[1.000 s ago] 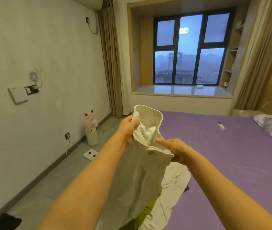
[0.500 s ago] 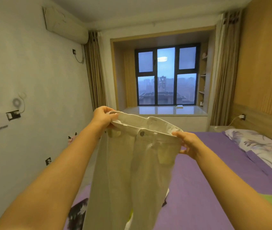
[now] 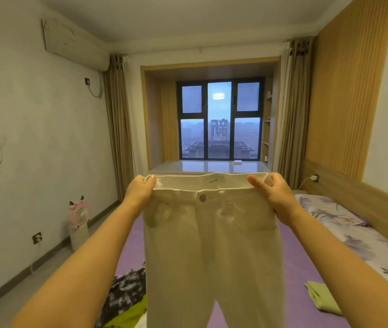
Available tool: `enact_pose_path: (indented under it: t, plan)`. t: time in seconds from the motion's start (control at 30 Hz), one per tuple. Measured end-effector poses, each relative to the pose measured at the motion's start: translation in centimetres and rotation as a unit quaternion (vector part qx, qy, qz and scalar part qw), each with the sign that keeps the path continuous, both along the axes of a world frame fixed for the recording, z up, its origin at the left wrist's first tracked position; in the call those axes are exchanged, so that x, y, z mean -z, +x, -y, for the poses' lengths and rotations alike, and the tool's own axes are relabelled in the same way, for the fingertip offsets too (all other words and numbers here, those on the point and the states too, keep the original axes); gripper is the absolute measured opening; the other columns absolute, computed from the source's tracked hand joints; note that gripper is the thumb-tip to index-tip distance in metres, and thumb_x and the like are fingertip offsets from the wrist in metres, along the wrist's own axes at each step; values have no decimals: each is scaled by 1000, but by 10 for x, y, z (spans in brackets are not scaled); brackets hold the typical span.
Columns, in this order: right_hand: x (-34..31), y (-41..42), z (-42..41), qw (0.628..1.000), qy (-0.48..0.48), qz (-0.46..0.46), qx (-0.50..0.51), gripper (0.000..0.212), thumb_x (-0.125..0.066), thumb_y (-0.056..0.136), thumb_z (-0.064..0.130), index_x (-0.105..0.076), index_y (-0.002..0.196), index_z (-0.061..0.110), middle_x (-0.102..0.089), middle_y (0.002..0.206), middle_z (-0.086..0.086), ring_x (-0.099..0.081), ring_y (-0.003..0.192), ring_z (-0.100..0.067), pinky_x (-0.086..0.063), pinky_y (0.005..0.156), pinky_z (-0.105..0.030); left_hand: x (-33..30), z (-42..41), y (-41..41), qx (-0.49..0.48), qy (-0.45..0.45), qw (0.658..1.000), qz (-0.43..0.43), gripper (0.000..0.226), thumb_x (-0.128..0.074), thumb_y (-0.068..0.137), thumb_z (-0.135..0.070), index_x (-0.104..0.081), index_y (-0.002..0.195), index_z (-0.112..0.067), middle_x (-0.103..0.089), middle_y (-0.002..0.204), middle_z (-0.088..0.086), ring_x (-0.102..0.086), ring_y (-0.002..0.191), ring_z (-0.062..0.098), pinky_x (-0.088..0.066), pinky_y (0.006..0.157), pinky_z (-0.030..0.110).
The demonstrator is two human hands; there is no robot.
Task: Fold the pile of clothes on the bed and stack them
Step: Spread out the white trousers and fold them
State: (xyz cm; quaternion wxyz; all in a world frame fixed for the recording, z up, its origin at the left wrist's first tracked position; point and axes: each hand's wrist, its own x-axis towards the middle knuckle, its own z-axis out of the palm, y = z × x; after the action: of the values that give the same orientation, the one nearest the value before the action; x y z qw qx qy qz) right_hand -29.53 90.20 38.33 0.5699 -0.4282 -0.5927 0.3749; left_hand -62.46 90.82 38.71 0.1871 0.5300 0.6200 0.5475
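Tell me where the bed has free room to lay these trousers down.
Bare purple sheet lies between the white trousers and the folded green cloth. Crowded: the clothes pile lower left, floral pillow right.

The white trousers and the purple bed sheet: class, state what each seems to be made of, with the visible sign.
White trousers: probably cotton denim or twill, matte; they show a metal button, a stitched waistband and jeans-style pockets, and hang fairly stiffly from both hands. Purple bed sheet: looks like a soft woven fabric, perhaps cotton, matte with no sheen; the weave is too fine to confirm.
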Motion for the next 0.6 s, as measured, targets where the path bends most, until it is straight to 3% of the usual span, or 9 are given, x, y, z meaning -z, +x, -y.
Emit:
enact_pose_path:
  t: [0.1,0.2,0.27,0.37,0.47,0.53,0.6]
  plan:
    - [-7,42,4,992,-30,76,-92,55,-73,72,41,-54,114,12,-66,106,-11,-66,96,-24,-58,77,-34,0,-4,21,36,-8,999,32,49,-52,88,-58,-48,78,-10,-49,80,11,-49,77,24,-45,73,41]
    - [-11,79,9,984,-50,114,-129,49,-77,71,25,-58,116,20,-68,108,-5,-67,98,-19,-57,74,-29,-11,1,33,159,-67,982,77,68,-68,60,-74,-51,85,-14,-52,81,9,-53,75,23,-46,71,34]
    - [-10,96,10,990,-41,112,-80,42,-75,75,24,-60,114,18,-68,105,-6,-67,95,-21,-57,70,-28,-15,4,37,277,-126,948,88,73,-82,53,-63,-58,95,-9,-65,90,13,-66,82,22,-54,73,31]
    - [-5,112,12,997,-32,72,-2,32,-73,77,30,-65,105,15,-68,98,-6,-67,89,-22,-56,62,-26,-16,7,47,384,-153,908,62,54,-82,71,-28,-58,113,-3,-66,110,17,-66,100,27,-55,87,38]
    - [-6,125,11,999,-16,36,34,27,-71,79,31,-65,103,20,-67,98,-4,-65,92,-22,-54,66,-29,-16,11,65,366,-116,923,28,33,-70,81,-5,-64,113,-5,-69,110,13,-66,103,27,-54,90,39]
    - [-10,131,9,998,-1,33,48,22,-69,82,27,-63,102,24,-66,100,-3,-63,95,-23,-53,68,-30,-17,13,80,311,-72,947,-16,18,-71,83,-9,-70,100,-12,-72,99,7,-68,96,23,-55,86,35]
    - [-12,134,6,996,9,54,73,22,-67,85,26,-61,105,21,-65,102,-6,-62,98,-27,-55,77,-40,-18,12,91,287,-48,957,-11,15,-73,82,-17,-72,97,-17,-74,95,2,-69,93,20,-56,81,30]
